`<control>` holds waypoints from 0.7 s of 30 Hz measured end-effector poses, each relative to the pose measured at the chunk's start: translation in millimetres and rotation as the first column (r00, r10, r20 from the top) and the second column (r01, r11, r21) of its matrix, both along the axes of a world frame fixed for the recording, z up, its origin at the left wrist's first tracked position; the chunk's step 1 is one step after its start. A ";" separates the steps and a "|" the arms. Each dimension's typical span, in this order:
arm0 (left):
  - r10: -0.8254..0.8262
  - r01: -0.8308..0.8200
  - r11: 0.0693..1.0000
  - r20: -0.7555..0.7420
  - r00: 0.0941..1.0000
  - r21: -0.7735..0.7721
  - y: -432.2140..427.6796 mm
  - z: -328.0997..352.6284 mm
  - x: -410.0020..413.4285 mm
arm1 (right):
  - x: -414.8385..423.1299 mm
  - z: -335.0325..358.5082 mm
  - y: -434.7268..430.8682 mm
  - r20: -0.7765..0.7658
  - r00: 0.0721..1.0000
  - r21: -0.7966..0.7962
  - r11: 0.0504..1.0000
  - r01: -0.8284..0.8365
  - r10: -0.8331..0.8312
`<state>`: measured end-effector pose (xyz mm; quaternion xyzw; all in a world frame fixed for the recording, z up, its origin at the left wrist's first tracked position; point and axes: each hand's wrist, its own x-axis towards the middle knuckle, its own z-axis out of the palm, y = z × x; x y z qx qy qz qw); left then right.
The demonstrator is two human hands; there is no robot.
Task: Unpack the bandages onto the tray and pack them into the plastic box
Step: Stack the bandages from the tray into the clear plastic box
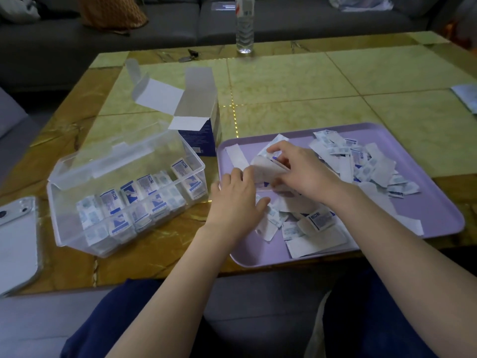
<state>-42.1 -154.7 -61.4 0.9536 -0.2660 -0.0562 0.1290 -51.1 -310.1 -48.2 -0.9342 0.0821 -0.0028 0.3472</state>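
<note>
Just the one head-worn view, looking forward and steeply down from above the person's lap, with dark blue knees [108, 326] along the bottom edge. It's close in: both forearms run up from the bottom to the left hand [236, 202] and right hand [304, 171] mid-frame, over the tray [438, 210] of bandages [361, 161]. The wide lens bends the table [296, 81] edges and catches the plastic box [64, 215] on the left, plus a phone [15, 241] cut off by the left edge. The far end faces a grey sofa [154, 29] and a bottle [244, 24] up top.

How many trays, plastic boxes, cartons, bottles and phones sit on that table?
Tray: 1
Plastic box: 1
Carton: 1
Bottle: 1
Phone: 1
Total: 5
</note>
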 end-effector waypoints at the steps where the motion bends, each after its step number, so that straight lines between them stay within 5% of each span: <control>1: 0.010 -0.010 1.000 -0.012 1.000 -0.020 -0.1 0.4 1.2 | -0.2 1.1 0.6 0.030 1.000 -0.022 1.000 0.009 -0.008; 8: 0.108 -0.166 0.888 -0.158 0.982 -0.429 -0.8 3.7 7.6 | -6.2 2.9 2.9 0.199 0.980 -0.114 0.993 -0.004 0.027; 21: 0.111 -0.198 0.789 -0.182 0.977 -0.581 2.6 9.6 0.4 | -10.6 0.6 18.5 0.412 0.888 -0.279 0.956 -0.091 0.205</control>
